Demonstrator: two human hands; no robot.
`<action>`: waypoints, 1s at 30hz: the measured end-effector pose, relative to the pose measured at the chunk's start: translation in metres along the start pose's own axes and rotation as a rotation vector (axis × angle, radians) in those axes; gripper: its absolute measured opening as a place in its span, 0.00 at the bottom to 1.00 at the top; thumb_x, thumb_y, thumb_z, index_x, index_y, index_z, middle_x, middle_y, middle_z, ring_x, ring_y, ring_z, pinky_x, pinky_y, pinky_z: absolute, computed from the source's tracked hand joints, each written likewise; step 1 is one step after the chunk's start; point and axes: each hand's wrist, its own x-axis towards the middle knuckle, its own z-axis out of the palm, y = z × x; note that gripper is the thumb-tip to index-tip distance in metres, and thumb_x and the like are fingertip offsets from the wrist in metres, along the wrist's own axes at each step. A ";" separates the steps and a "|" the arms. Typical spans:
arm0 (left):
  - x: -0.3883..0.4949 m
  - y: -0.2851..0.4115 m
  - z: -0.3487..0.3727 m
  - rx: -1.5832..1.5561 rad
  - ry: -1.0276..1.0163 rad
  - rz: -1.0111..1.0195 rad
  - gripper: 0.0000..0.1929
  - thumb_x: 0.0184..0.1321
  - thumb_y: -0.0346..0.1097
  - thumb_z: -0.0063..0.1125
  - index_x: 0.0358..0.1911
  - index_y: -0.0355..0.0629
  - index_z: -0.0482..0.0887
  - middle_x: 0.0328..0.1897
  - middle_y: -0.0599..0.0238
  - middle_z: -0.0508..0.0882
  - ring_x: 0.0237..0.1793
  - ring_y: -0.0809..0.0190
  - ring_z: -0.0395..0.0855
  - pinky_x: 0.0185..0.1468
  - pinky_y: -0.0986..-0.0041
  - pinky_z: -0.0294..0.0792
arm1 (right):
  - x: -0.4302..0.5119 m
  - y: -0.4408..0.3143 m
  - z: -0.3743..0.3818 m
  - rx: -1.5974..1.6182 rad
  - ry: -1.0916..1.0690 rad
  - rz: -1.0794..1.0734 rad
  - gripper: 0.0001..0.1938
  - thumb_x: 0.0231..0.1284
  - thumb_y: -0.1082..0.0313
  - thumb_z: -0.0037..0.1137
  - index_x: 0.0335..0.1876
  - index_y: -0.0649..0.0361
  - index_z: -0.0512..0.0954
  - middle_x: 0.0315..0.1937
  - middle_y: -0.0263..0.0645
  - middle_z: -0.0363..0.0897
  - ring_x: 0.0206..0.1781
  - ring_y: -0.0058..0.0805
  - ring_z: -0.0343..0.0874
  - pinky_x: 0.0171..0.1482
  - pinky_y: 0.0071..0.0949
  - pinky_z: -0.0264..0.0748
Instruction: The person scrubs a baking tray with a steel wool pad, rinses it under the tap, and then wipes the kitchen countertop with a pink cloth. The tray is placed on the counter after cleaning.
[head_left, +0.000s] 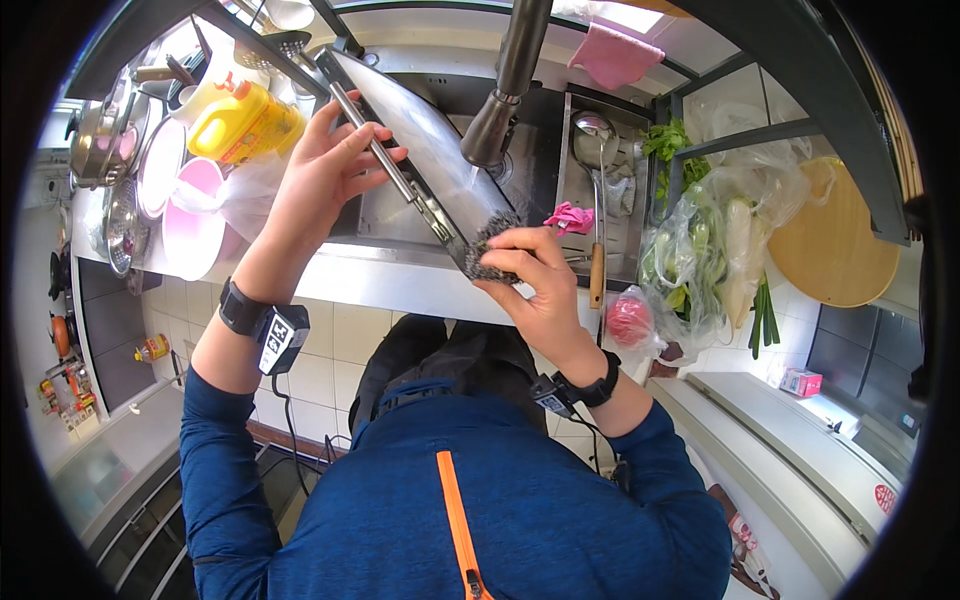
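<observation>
Tilted over the metal sink (397, 232) is a flat, glossy panel (427, 127) with a dark edge and a steel bar (379, 154) along its near side. My left hand (322, 161) grips that panel at the bar, fingers spread around its upper left part. In my right hand (536, 281) is a dark, curly scouring pad (487, 255), pressed against the panel's lower right corner. The faucet (491, 124) hangs above the panel, and a thin stream of water leaves its spout. Part of the sink basin is hidden behind the panel.
Right of the basin, a drain tray (566, 142) holds a ladle (598, 187) and a pink cloth (571, 218). Bagged vegetables (694, 247) and a round wooden board (840, 232) are farther right. On the left are a yellow jug (244, 127) and pink basins (191, 225).
</observation>
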 end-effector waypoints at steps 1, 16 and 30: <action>-0.001 0.001 -0.001 0.016 0.012 -0.007 0.25 0.74 0.33 0.50 0.72 0.46 0.63 0.51 0.59 0.82 0.52 0.56 0.87 0.46 0.77 0.84 | -0.003 0.001 -0.002 0.032 0.022 0.002 0.13 0.49 0.75 0.73 0.42 0.61 0.83 0.46 0.37 0.78 0.48 0.32 0.78 0.48 0.27 0.76; -0.002 0.004 0.001 0.013 0.016 -0.022 0.25 0.74 0.33 0.52 0.71 0.46 0.62 0.51 0.56 0.82 0.53 0.54 0.87 0.45 0.76 0.83 | -0.027 0.040 0.002 0.044 0.065 0.034 0.12 0.47 0.76 0.73 0.36 0.61 0.79 0.47 0.37 0.76 0.49 0.34 0.77 0.50 0.29 0.75; 0.002 0.002 -0.003 -0.015 0.023 -0.023 0.27 0.73 0.32 0.53 0.73 0.44 0.61 0.51 0.54 0.83 0.53 0.53 0.87 0.44 0.75 0.86 | 0.082 0.119 0.015 0.643 -0.301 0.457 0.19 0.63 0.65 0.65 0.56 0.64 0.75 0.49 0.32 0.79 0.48 0.16 0.76 0.47 0.20 0.74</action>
